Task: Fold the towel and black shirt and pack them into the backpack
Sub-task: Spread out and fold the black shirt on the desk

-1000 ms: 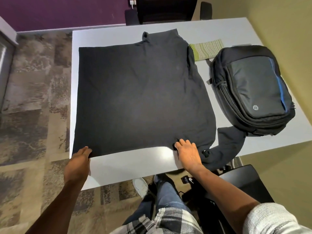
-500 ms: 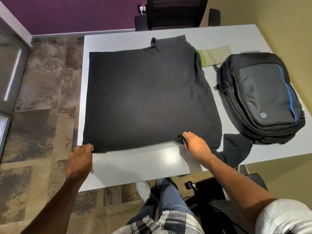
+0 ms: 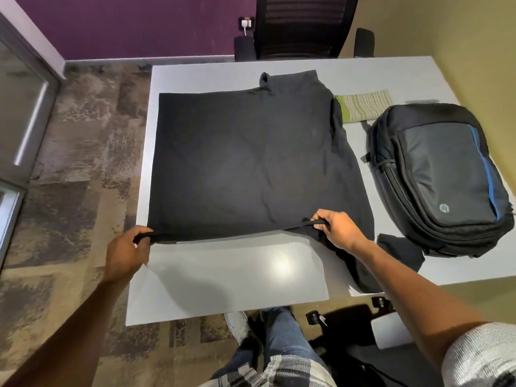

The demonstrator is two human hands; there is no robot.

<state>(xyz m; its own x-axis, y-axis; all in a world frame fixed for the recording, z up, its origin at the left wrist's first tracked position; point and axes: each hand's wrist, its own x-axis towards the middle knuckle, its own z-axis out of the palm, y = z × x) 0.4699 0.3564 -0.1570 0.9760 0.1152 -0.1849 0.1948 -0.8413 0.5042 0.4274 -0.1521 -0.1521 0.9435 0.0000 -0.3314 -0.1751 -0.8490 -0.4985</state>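
1. With the near hem lifted just off the tabletop (image 3: pixel 223 275), both hands are on the black shirt (image 3: pixel 251 169): the left hand (image 3: pixel 125 254) pinches the hem corner at about 8 o'clock of the cloth, and the right hand (image 3: pixel 342 229) pinches the same hem at about 5 o'clock.
2. Between the two pinches the edge runs as a thin raised band, which suggests soft, light, limp fabric that will sag wherever it is not held, so the two hem corners look like the right places to grip.
3. From the hands, the shirt spreads flat toward 12 o'clock, and its far end bunches at the neck.
4. One sleeve trails off the tabletop edge under the right forearm, and it will likely drag and need tucking in.
5. At 2 o'clock from the right hand lies the backpack (image 3: pixel 438 177), flat and apparently zipped, just beside the shirt's right edge.
6. Farther off, near 1 o'clock, the striped green towel (image 3: pixel 365 108) sits already folded, with the shirt's shoulder overlapping its left end and the backpack's top touching its near edge.
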